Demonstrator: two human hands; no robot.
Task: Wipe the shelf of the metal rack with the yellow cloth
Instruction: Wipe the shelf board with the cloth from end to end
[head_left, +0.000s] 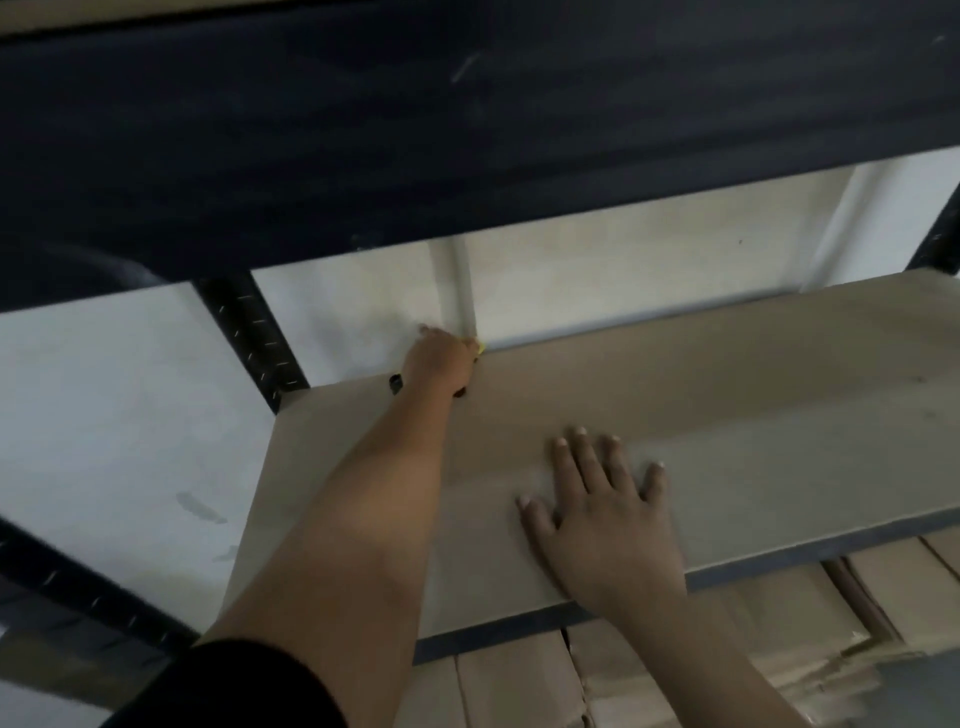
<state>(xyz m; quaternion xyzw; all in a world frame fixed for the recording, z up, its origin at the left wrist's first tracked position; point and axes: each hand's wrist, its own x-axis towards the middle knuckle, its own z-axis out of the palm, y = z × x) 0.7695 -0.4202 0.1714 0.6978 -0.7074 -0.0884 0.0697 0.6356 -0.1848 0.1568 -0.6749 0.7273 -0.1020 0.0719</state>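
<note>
Yellow cloth — only a corner shows — is bunched under my left hand, fingers curled round it, at the back edge of the shelf against the wall. My right hand lies flat, fingers spread, near the front edge. Risk: at full reach the cloth could slip off the back — into the gap behind the metal rack.

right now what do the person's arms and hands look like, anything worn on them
Both forearms are bare. The left arm has a black sleeve pushed up near the elbow, and a dark band sits at the wrist of the left hand. The right hand shows no ring or glove, and no sleeve shows on that arm. The nails on the right hand are short and pale.
</note>
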